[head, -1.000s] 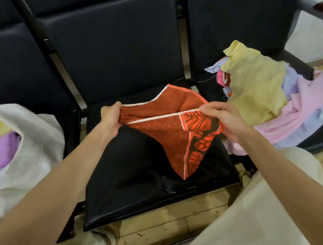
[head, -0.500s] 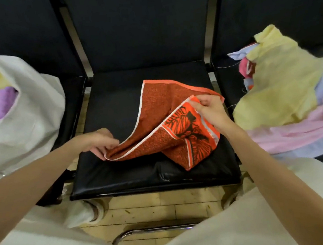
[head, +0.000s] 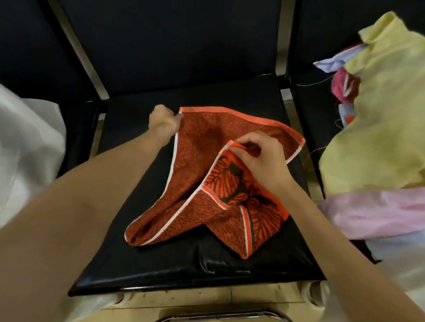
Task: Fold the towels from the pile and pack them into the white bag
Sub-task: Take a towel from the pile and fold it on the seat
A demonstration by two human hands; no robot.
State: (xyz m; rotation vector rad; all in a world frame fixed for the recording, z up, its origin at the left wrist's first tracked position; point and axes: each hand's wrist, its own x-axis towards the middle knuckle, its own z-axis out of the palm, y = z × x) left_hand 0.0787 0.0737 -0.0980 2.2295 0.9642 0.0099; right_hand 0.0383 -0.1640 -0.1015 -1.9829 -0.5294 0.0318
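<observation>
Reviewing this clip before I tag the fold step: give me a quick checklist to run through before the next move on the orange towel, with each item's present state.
1. Left hand grips the orange towel at its far left corner: ok.
2. Right hand pinches a patterned corner: ok.
3. Towel lies flat on the black seat: not ok, bunched and creased.
4. Edges lined up for a fold: not ok.
5. White bag within sight at the left: ok.
6. Room left in the bag: cannot tell.
</observation>
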